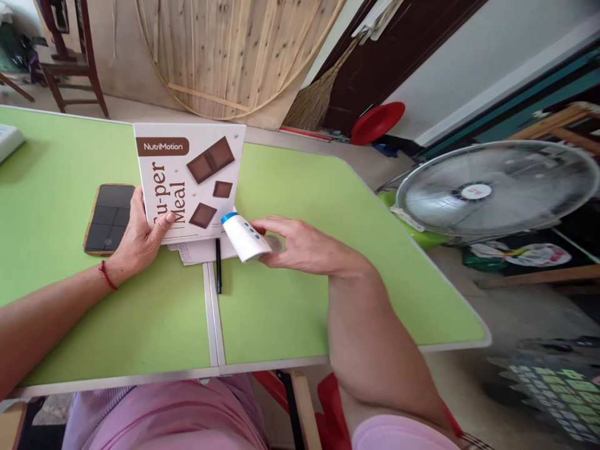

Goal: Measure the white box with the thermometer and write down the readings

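Observation:
My left hand (143, 234) grips the lower left corner of a white NutriMotion box (187, 175), its thumb on the printed front with brown chocolate squares. The box is held tilted up over the table. In my right hand (300, 244) is a white roll with blue dots (247, 237) and a blue band at its upper end. The fingers and thumb close around its right side; its exact kind I cannot make out. Its upper end is close to the box's lower right corner. Beneath the box lie papers with writing (199, 251) and a black pen (218, 265).
A smartphone (109, 219) lies left of the box on the green folding table (281, 312). At the far left edge is a white object (9, 140). A large fan (497, 187) stands right of the table, with a red basin (377, 123) and a straw broom (321, 94) behind.

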